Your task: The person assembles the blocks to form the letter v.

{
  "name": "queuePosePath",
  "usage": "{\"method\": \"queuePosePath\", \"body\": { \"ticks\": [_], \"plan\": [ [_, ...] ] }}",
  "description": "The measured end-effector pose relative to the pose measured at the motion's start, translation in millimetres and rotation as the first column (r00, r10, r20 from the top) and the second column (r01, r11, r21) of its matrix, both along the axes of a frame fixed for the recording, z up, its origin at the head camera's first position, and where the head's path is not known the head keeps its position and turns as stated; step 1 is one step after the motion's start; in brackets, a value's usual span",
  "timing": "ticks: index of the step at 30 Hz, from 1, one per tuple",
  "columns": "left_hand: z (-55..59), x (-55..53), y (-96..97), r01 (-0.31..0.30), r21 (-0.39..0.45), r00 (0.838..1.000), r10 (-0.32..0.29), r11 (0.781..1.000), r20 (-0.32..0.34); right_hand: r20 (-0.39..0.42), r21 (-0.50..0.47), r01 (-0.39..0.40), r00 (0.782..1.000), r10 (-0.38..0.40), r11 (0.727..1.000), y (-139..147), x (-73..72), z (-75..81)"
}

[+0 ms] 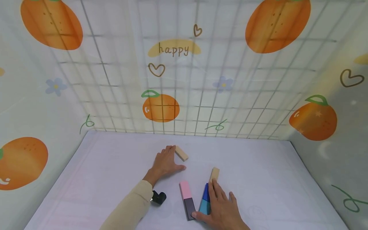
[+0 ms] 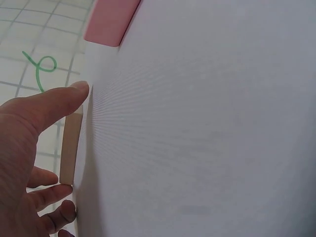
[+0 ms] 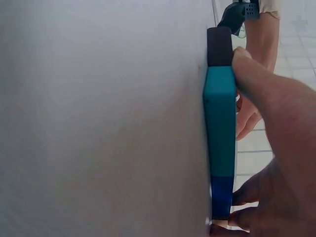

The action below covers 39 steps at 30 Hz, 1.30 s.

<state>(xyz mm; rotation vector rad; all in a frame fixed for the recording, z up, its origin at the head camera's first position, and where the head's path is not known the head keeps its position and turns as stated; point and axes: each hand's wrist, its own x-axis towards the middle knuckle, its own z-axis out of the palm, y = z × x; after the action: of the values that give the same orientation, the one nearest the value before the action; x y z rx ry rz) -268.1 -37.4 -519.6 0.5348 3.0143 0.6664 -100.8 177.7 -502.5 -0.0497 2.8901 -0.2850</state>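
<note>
In the head view my left hand (image 1: 166, 162) reaches forward, thumb spread, its fingertips right at a plain wooden block (image 1: 181, 153). The left wrist view shows that wooden block (image 2: 71, 148) between the thumb and the fingers, which are not closed round it. My right hand (image 1: 222, 206) lies over a row of a blue block (image 1: 205, 192) and a teal block (image 1: 204, 207). Its forefinger lies at the near end of another wooden block (image 1: 214, 174), in line with them. Its thumb touches a dark grey block (image 1: 189, 208), end to end with a pink block (image 1: 185, 189).
The blocks lie on a white tabletop (image 1: 115, 153). Behind it and at both sides hang printed cloth walls (image 1: 187, 83) with oranges and grid lines. A black device (image 1: 158, 198) sits at the left wrist.
</note>
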Motion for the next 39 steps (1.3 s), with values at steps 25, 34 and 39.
{"method": "queuePosePath", "body": {
  "ticks": [25, 34, 39],
  "plan": [
    [3.5, -5.8, 5.5, -0.052, 0.009, 0.998, 0.051, 0.999, 0.043, -0.004, 0.005, 0.008, 1.000, -0.007, 1.000, 0.1, 0.8, 0.2],
    [2.6, -7.3, 6.3, -0.064, 0.025, 0.998, 0.063, 0.998, 0.030, 0.014, -0.005, 0.018, 1.000, -0.018, 1.000, -0.3, 0.3, -1.3],
    [3.2, -7.7, 6.9, -0.067, 0.041, 0.997, 0.066, 0.997, 0.027, 0.005, -0.005, 0.015, 1.000, -0.015, 1.000, -0.3, 0.1, -1.0]
  ]
}}
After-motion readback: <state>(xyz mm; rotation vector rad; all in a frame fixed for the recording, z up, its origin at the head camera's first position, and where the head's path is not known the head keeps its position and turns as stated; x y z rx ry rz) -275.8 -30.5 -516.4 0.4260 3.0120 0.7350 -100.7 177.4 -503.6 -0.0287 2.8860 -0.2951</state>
